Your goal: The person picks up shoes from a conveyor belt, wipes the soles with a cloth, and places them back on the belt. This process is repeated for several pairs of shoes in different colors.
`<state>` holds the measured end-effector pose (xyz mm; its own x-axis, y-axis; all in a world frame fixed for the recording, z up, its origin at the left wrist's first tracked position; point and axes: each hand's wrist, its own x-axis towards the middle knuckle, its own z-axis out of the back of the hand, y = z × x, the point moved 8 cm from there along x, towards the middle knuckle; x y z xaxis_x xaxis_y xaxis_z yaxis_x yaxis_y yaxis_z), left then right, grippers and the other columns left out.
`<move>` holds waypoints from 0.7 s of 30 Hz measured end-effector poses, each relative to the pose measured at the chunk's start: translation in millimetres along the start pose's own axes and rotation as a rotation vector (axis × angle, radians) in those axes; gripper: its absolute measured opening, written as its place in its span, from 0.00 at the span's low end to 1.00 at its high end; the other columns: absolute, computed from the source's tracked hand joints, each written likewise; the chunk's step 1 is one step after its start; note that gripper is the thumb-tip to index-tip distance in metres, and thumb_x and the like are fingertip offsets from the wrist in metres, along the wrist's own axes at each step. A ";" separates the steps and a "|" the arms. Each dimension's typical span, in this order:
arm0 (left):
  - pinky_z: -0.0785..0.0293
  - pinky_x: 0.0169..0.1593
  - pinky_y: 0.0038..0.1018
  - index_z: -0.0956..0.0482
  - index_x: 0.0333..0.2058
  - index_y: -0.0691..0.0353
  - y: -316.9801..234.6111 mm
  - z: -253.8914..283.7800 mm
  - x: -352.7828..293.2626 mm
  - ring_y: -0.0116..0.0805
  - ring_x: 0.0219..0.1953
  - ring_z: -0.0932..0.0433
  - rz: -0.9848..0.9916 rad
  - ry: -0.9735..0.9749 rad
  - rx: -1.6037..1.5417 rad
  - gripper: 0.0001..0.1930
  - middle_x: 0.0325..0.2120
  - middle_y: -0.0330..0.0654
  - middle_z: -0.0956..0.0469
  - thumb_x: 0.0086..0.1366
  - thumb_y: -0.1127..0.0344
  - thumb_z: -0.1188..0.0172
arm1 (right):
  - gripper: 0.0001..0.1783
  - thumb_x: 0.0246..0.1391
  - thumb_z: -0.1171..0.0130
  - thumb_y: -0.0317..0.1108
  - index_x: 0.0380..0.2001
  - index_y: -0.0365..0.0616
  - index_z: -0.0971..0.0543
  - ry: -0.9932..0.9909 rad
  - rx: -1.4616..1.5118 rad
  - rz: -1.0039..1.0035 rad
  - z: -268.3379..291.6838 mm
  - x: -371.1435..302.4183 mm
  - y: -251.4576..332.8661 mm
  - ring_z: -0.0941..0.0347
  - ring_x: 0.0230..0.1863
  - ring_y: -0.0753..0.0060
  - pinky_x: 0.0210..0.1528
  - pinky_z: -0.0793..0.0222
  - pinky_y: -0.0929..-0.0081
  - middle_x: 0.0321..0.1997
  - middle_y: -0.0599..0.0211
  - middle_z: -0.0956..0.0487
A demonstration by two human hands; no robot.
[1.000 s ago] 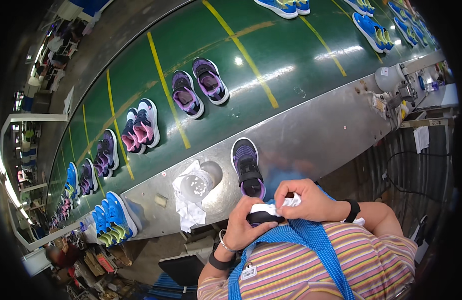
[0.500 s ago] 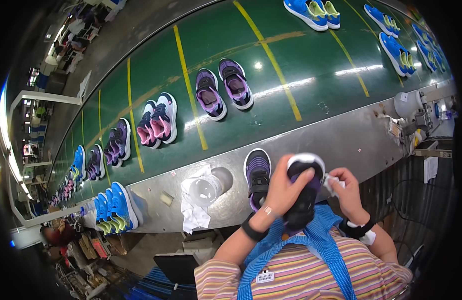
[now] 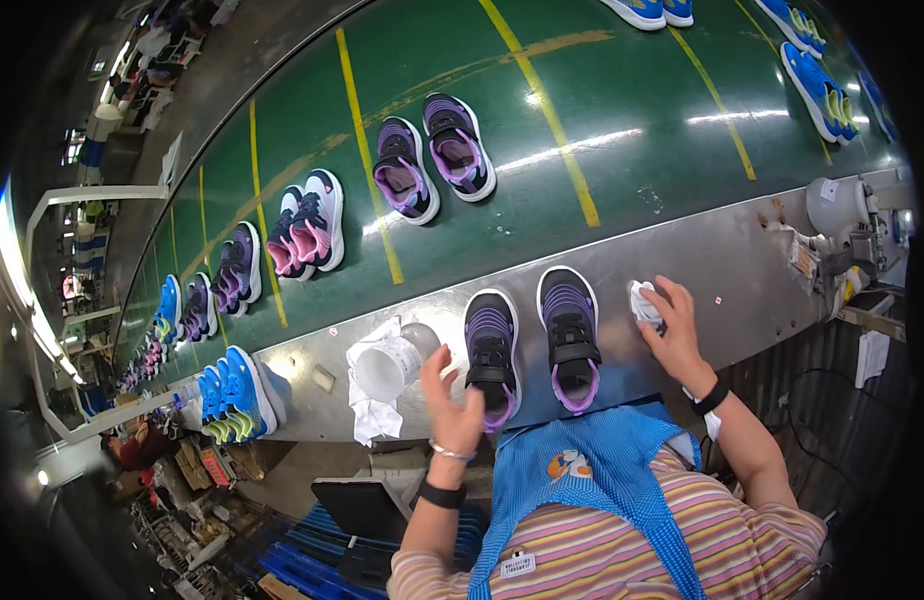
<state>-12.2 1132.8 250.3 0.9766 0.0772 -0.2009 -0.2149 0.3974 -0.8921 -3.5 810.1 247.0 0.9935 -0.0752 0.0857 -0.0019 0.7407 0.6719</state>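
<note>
Two black children's sneakers with purple stripes stand side by side on the metal ledge, a left sneaker [image 3: 492,345] and a right sneaker [image 3: 570,335], toes pointing away from me. My left hand [image 3: 450,412] is open, fingers apart, just beside the heel of the left sneaker. To the right of the pair, my right hand [image 3: 674,330] has a crumpled white cloth [image 3: 644,303] between its thumb and fingers, low over the ledge. A white round container [image 3: 384,372] sits on another white cloth [image 3: 374,420] left of my left hand.
Beyond the metal ledge [image 3: 682,265] runs a green conveyor belt [image 3: 542,190] with yellow lines, carrying pairs of sneakers. The nearest is a purple-black pair [image 3: 432,160]. Blue sneakers [image 3: 240,398] stand at the ledge's left; a white machine part [image 3: 837,205] is at its right.
The sneaker I was holding now stands on the ledge beside the other one. My left hand has let go and moved left; my right hand has moved up with the cloth.
</note>
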 end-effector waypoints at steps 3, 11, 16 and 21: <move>0.38 0.52 0.33 0.48 0.57 0.62 61.3 16.6 -13.6 0.39 0.51 0.38 0.127 0.071 0.036 0.38 0.46 0.46 0.39 0.43 0.77 0.48 | 0.29 0.34 0.39 0.26 0.47 0.44 0.31 0.055 -0.091 0.081 -2.4 -12.5 32.3 0.40 0.50 0.54 0.49 0.40 0.65 0.49 0.55 0.36; 0.43 0.55 0.28 0.48 0.59 0.61 87.8 -34.9 -9.8 0.42 0.51 0.35 0.002 0.200 -0.199 0.34 0.47 0.50 0.34 0.51 0.80 0.52 | 0.36 0.40 0.45 0.22 0.56 0.39 0.44 0.261 0.451 -0.202 -103.6 -54.2 25.5 0.40 0.54 0.61 0.54 0.43 0.71 0.50 0.54 0.37; 0.43 0.55 0.31 0.50 0.59 0.64 45.4 -13.5 -13.8 0.44 0.53 0.37 -0.192 0.127 -0.149 0.35 0.50 0.53 0.37 0.52 0.75 0.44 | 0.38 0.42 0.48 0.23 0.58 0.38 0.50 0.268 0.601 -0.218 -86.6 -54.4 51.3 0.41 0.57 0.58 0.58 0.47 0.70 0.55 0.50 0.39; 0.42 0.56 0.34 0.49 0.58 0.64 47.0 12.0 -11.8 0.48 0.54 0.38 -0.296 0.105 -0.057 0.38 0.51 0.54 0.39 0.50 0.71 0.41 | 0.39 0.41 0.46 0.24 0.58 0.38 0.50 0.196 0.429 -0.082 -77.8 -48.4 85.7 0.40 0.56 0.57 0.57 0.46 0.69 0.54 0.49 0.39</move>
<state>-33.7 1161.5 215.6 0.9910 -0.1300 0.0332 0.0755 0.3364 -0.9387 -42.9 929.2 243.1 0.9950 0.0355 -0.0929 0.0716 0.3920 0.9172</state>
